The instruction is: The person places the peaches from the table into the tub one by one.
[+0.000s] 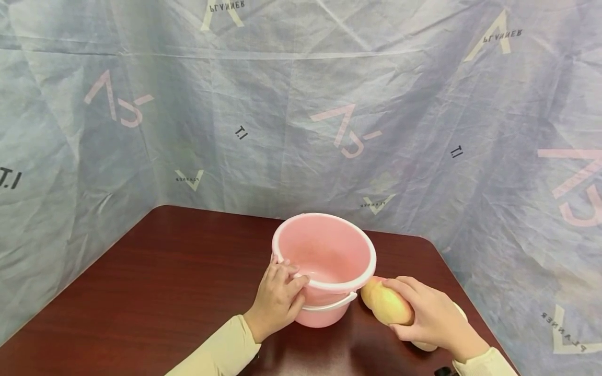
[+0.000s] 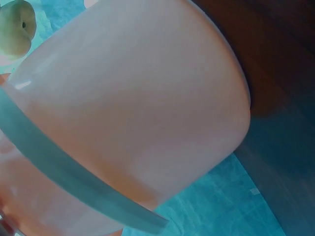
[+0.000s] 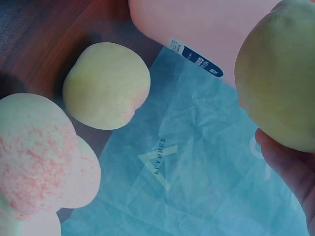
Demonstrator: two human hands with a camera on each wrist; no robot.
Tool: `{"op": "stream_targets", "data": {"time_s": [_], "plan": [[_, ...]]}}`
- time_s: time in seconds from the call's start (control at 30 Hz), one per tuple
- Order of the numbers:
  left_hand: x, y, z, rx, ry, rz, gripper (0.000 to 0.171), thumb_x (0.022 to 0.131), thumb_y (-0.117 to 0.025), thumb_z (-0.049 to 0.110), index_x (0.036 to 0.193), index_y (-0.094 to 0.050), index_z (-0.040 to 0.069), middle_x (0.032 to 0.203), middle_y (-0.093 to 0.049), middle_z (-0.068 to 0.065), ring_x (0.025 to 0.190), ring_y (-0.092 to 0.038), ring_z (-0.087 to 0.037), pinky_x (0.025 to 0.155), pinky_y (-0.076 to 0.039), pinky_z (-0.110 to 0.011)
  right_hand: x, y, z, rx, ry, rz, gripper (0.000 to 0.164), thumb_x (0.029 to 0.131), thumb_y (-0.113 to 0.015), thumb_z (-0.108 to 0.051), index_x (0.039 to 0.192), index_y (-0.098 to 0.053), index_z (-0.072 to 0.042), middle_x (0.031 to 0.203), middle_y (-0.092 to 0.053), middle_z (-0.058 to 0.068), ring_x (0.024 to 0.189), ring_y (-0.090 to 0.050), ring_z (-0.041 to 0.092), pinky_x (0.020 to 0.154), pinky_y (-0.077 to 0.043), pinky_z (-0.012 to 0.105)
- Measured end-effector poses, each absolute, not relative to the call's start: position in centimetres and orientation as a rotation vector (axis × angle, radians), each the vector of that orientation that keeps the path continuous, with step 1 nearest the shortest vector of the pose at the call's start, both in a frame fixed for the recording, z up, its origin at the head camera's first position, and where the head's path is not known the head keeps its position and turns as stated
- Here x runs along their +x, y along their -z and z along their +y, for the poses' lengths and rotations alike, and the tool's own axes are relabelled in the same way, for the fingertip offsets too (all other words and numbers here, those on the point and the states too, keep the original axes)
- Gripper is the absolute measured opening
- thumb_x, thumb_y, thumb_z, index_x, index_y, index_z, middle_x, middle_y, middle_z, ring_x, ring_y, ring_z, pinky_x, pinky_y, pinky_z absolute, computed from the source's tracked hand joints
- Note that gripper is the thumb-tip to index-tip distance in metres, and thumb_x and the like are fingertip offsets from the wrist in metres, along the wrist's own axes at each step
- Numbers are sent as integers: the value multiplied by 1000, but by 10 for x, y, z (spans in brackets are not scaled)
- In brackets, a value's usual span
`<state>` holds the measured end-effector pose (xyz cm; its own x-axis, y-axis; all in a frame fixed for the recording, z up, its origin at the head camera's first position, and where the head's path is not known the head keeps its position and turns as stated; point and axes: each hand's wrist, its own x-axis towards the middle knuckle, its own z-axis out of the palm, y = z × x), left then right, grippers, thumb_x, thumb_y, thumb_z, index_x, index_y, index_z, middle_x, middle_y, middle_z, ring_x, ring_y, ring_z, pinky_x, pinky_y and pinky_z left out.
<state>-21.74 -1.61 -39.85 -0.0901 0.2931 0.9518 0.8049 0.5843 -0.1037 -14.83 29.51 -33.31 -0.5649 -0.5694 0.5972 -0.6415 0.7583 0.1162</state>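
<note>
A pink bucket (image 1: 324, 250) with a white rim and a white handle (image 1: 329, 304) stands mid-table, its inside showing no contents. My left hand (image 1: 277, 297) grips the near left part of its rim, fingers over the edge. In the left wrist view the bucket's wall (image 2: 147, 88) fills most of the picture, with the handle (image 2: 74, 167) across it. Right of the bucket, my right hand (image 1: 430, 316) holds a yellowish peach (image 1: 392, 308). The right wrist view shows that peach (image 3: 278, 73) above the table, with the thumb (image 3: 288, 169) against it.
More peaches lie on the dark red table (image 1: 164, 282) by my right hand: a pale yellow one (image 3: 106, 86) and a red-speckled one (image 3: 34, 157) among others at the lower left. A grey printed cloth (image 1: 282, 104) hangs behind the table and along both sides.
</note>
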Motion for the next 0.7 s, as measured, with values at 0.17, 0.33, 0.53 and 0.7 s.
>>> {"op": "stream_targets", "data": {"time_s": [0.17, 0.33, 0.53, 0.7], "plan": [[-218, 399, -15, -920, 546, -1653, 20, 86, -44, 16, 93, -62, 12, 93, -53, -11, 90, -53, -31, 81, -43, -65, -149, 330, 294, 904, -121, -2293, 69, 49, -77, -29, 115, -62, -17, 101, -59, -9, 74, -57, 7, 57, -44, 23], [-219, 399, -15, -923, 547, -1648, 21, 86, -43, 15, 93, -63, 12, 93, -54, -11, 89, -52, -30, 82, -44, -64, -150, 328, 294, 911, -126, -2274, 68, 48, -76, -29, 114, -62, -17, 100, -59, -9, 73, -57, 8, 57, -44, 23], [-219, 399, -15, -928, 550, -1648, 21, 82, -47, 14, 94, -64, 12, 94, -54, -10, 89, -53, -31, 82, -44, -63, -151, 328, 293, 924, -147, -2297, 69, 48, -77, -28, 115, -61, -18, 102, -58, -10, 74, -55, 6, 57, -43, 21], [-219, 399, -16, -933, 544, -1642, 21, 81, -47, 13, 94, -64, 12, 93, -54, -10, 88, -53, -30, 83, -44, -61, -152, 327, 290, 930, -149, -2323, 69, 50, -79, -29, 116, -61, -19, 103, -58, -10, 74, -55, 4, 57, -43, 20]]}}
